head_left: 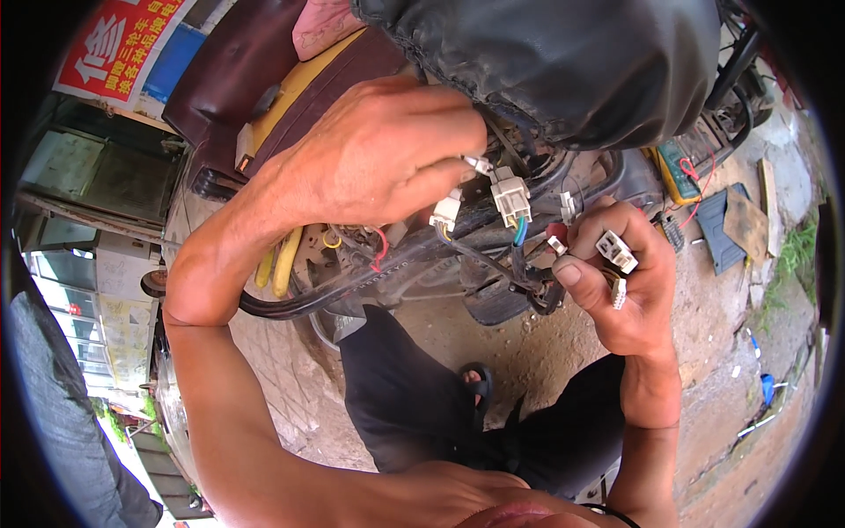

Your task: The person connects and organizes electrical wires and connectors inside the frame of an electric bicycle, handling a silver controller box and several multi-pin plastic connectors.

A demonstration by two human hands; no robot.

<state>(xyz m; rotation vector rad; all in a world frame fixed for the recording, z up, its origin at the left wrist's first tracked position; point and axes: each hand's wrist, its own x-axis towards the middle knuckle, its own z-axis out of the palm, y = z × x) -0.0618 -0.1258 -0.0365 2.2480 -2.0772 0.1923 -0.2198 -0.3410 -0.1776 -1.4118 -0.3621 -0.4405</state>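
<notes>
My left hand comes across from the left with its fingers curled. Its thumb and forefinger pinch a small white plug connector. Just below and right of them hangs a bigger white connector with blue-green wires, and beside it another white connector. My right hand is closed around several wire connectors: a white multi-slot connector and a white connector block poke out between the fingers, with a small white plug by the thumb. Their wires are partly hidden.
A black tubular frame runs below the wiring, under a black padded seat. Yellow handles and a red wire sit at left. A multimeter with red leads and a dark panel lie at right.
</notes>
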